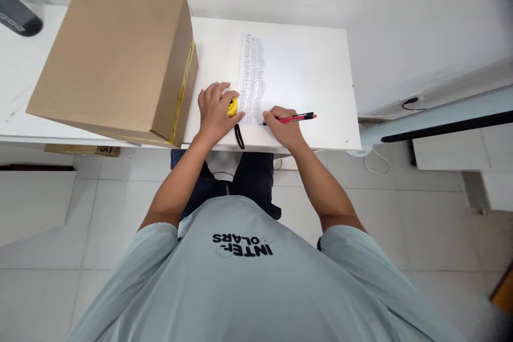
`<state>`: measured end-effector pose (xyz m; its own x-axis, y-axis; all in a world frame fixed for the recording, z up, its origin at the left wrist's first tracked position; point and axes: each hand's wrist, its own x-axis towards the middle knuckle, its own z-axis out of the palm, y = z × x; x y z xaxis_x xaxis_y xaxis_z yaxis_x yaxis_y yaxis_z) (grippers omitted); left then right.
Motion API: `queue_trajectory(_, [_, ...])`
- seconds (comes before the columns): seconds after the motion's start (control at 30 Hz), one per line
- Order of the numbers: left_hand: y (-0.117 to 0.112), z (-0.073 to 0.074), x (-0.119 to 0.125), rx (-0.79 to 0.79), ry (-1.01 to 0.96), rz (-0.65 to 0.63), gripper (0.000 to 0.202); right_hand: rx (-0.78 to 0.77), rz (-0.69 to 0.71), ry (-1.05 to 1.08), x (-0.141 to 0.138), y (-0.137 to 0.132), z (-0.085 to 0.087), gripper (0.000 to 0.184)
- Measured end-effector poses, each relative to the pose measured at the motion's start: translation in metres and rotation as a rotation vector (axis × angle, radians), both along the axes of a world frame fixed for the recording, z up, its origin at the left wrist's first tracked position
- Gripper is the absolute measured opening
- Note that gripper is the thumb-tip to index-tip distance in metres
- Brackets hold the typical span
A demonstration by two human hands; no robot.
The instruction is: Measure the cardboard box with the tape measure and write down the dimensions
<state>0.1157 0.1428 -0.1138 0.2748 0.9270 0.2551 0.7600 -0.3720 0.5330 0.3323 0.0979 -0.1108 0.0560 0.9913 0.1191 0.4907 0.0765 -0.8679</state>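
My left hand (pixel 215 111) lies over a yellow tape measure (pixel 232 107) on the white table (pixel 320 133), fingers curled around it; its black strap (pixel 239 137) hangs over the near edge. My right hand (pixel 280 125) grips a red and black pen (pixel 296 117), tip at the lower edge of a sheet of paper (pixel 260 75) covered with small handwriting on its left side. The two hands sit close together at the table's front edge.
A large closed cardboard box (pixel 116 59) with yellow tape stands on the table left of my hands. A dark object (pixel 18 18) lies at the far left. A cable (pixel 377 165) dangles at the right; the floor is tiled.
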Motion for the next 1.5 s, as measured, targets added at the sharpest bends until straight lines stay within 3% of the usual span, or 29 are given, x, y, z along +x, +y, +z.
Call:
queue_trajectory(0.47, [0.001,0.000,0.000,-0.001,-0.007,-0.001,0.052,0.015,-0.040,-0.002,-0.001,0.001,-0.002,0.051])
queue_trajectory(0.8, [-0.001,0.001,-0.002,0.025,0.003,0.005,0.039,-0.030,-0.014,-0.024,-0.002,0.000,-0.001,0.045])
queue_trajectory(1.17, [-0.002,0.003,-0.009,0.020,0.015,0.018,0.039,0.078,-0.082,0.004,-0.012,0.000,-0.004,0.045])
queue_trajectory(1.37, [-0.001,0.003,-0.011,0.008,-0.016,0.014,0.037,0.078,-0.158,0.052,-0.013,0.002,-0.004,0.062])
queue_trajectory(1.5, [-0.005,0.000,-0.013,0.013,-0.040,0.020,0.037,0.097,-0.208,0.034,-0.014,0.000,-0.004,0.064])
